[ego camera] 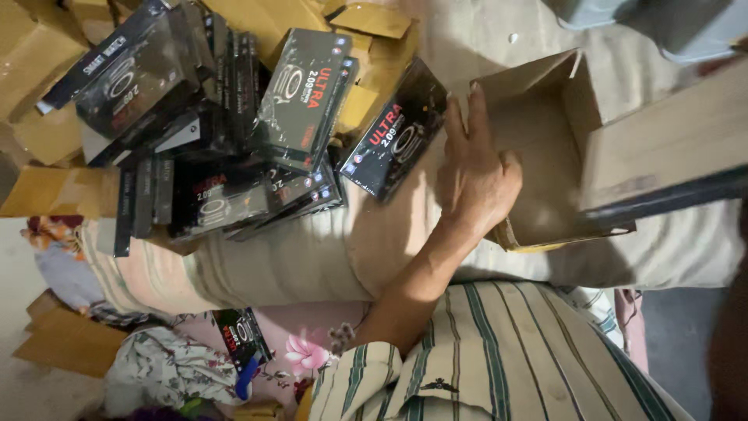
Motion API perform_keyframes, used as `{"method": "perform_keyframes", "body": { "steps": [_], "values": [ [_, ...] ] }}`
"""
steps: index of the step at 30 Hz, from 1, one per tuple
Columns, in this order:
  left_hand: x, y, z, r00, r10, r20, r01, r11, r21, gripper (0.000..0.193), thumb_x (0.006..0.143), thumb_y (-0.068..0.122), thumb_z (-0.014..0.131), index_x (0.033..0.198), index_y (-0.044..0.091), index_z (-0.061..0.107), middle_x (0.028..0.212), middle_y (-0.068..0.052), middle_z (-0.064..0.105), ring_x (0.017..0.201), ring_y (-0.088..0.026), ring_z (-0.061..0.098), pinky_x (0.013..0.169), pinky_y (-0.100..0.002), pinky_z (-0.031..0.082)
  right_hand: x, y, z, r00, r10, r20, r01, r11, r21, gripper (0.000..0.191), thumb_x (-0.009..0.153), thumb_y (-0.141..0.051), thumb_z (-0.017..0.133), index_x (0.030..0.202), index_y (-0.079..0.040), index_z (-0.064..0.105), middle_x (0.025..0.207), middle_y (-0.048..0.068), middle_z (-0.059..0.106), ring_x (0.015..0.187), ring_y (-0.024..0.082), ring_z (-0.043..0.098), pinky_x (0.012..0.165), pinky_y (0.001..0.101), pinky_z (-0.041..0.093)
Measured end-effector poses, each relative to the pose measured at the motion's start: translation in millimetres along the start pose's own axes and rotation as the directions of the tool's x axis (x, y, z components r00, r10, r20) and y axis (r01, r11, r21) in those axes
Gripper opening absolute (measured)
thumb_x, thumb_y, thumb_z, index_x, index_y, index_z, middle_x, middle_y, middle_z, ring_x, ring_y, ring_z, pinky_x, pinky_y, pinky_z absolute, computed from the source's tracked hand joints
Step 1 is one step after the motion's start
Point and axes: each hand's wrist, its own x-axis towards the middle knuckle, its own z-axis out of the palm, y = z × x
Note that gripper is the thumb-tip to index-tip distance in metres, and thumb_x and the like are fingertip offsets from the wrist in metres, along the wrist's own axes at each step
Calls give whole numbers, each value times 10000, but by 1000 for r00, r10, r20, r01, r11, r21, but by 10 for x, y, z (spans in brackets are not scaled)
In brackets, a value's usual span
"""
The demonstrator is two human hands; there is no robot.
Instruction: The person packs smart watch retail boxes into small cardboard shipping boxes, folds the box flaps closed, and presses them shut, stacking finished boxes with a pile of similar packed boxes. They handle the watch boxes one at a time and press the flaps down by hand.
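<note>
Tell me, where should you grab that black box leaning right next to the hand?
Probably by its two long edges, coming from the right where the hand is. The black box is flat and thin, tilted against the pile, so its right edge is free; its left side is crowded by other boxes.

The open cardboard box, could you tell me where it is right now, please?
In the head view the open cardboard box lies right of centre on the beige cushion, a hand resting at its left edge, beside the pile of black boxes.
</note>
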Motion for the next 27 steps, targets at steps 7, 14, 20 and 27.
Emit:
{"method": "perform_keyframes", "body": {
  "steps": [7, 14, 20, 27],
  "values": [
    [-57, -213, 119, 988, 86, -127, -99, 990, -100, 835, 864, 124, 605, 1581, -57, 217, 1628, -390, 215, 1479, -543, 340, 1201, -504, 375, -22, -33, 385, 988, 35, 151, 66, 783, -618, 1401, 643, -636, 833, 1615, 6, 56, 1304, 269, 594, 1026, 364, 695, 817, 383, 622],
    [-183, -268, 189, 994, 26, -103, -42, 986, -159, 836, 827, 130, 665, 1541, -87, 288, 1586, -375, 282, 1470, -529, 318, 1177, -522, 307, -46, -11, 592, 894, 359, 269, 52, 512, -857, 1483, 576, -770, 877, 1656, -12, 200, 1053, 255, 633, 952, 389, 722, 747, 473, 608],
    [296, -330, 60, 970, 240, -30, -240, 971, 5, 615, 745, 159, 735, 1330, 24, 603, 1272, -200, 659, 1259, -403, 567, 1094, -492, 443, -132, 19, 558, 871, 447, 205, -82, 543, -836, 1483, 563, -669, 897, 1653, 25, 170, 1116, 275, 614, 925, 421, 703, 710, 468, 607],
    [625, -318, -35, 981, 180, -78, -172, 981, 92, 132, 828, 136, 692, 885, 46, 770, 905, -208, 746, 923, -403, 711, 834, -483, 553, -167, 31, 365, 956, 66, 287, 197, 579, -791, 1467, 476, -716, 829, 1578, 94, 298, 1188, 299, 645, 1008, 414, 712, 786, 450, 611]
  ]
}}
